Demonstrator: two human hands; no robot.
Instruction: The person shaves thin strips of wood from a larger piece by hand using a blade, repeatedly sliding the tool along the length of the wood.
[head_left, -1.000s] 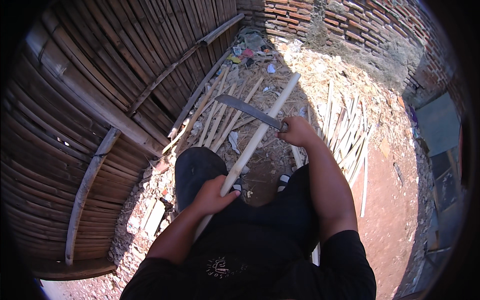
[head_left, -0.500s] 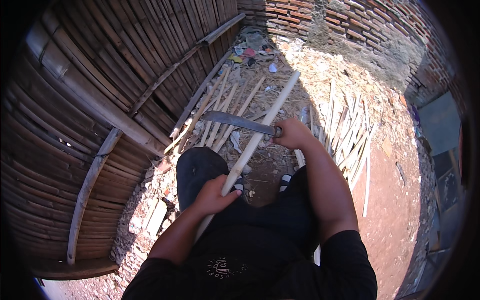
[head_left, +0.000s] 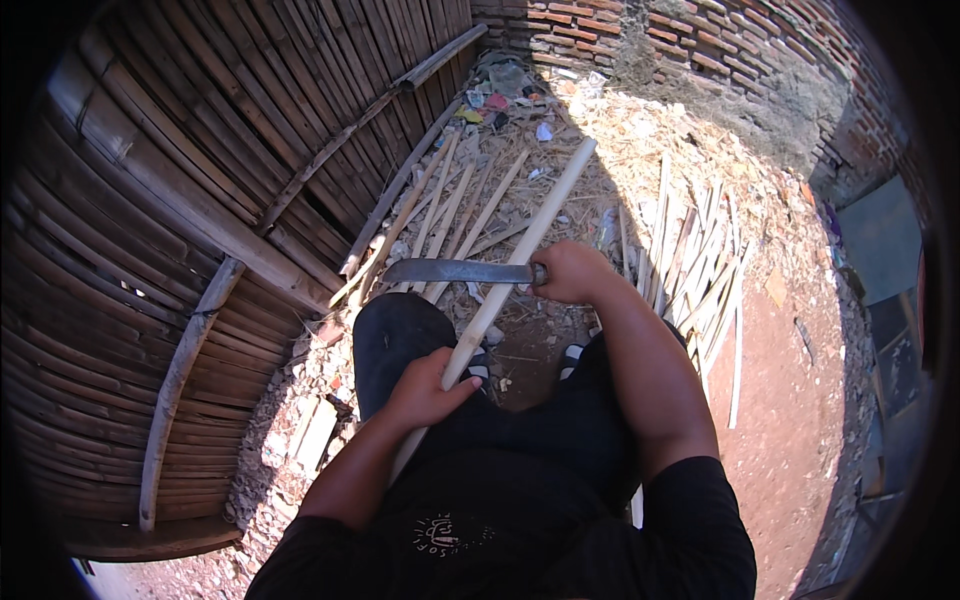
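A long pale bamboo strip (head_left: 545, 215) slants up and away from my lap toward the far ground. My left hand (head_left: 432, 388) is closed round its near part, thumb on top, beside my left knee. In my right hand (head_left: 572, 272) is the handle of a machete (head_left: 455, 271), gripped from the right side of the strip. The dark, broad blade lies across the strip, its curved tip pointing left above my left knee. Whether the cutting edge bites into the bamboo I cannot tell.
Several bamboo strips (head_left: 485, 205) lie on the littered ground ahead, and a larger pile of split strips (head_left: 700, 255) is at the right. A bamboo-slat wall (head_left: 200, 130) rises on the left. Beyond the shavings stands a brick wall (head_left: 700, 45).
My right hand has drawn the machete nearer along the strip and a little left, and the blade now lies more level. The left hand stays in place on the bamboo.
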